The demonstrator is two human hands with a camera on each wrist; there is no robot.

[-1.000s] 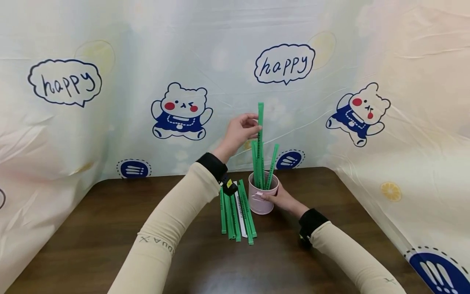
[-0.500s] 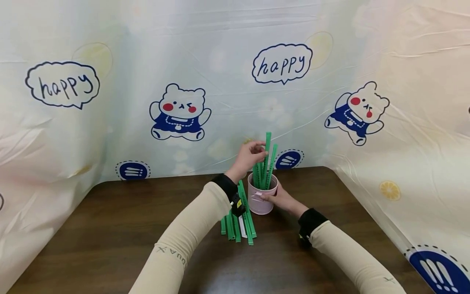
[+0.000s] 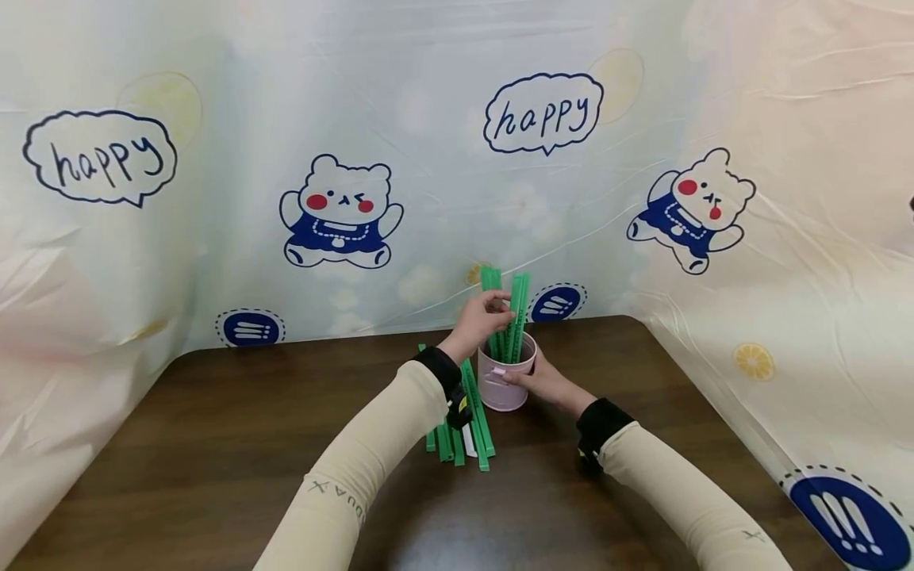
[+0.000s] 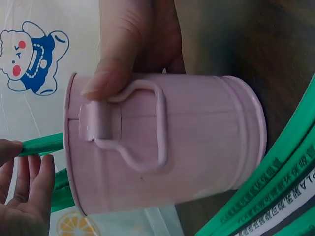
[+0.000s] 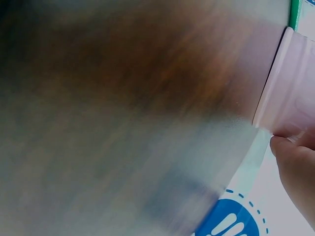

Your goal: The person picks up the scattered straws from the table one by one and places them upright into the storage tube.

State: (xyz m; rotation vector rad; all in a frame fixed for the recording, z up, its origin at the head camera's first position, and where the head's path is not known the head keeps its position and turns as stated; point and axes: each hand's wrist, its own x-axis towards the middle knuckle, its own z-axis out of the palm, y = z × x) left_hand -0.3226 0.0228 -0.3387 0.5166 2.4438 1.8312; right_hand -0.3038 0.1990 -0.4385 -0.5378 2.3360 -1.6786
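Observation:
Upright on the table stands a small pink metal bucket (image 3: 501, 390), its wire handle facing the left wrist camera. Several slim green straws (image 3: 489, 277) in printed wrappers stand in it. My left hand (image 3: 481, 323) is just above the rim, thumb and fingers pinching a green wrapped straw (image 4: 43, 145) whose lower end is hidden in the bucket. My right hand (image 3: 546, 386) grips the bucket from its right side, thumb beside the handle mount. Under my left wrist, more green wrapped straws (image 3: 481, 424) lie side by side, with one white wrapped straw (image 4: 278, 216) among them.
The brown wooden table (image 3: 214, 444) ends just behind the bucket. A pale curtain (image 3: 435, 159) with bear prints hangs along the back and the right side. A dark band with a small camera sits on each wrist.
My left hand has come down with the tall straw, which now stands deep in the bucket among the others. My right hand stays on the bucket. The head view has shifted slightly.

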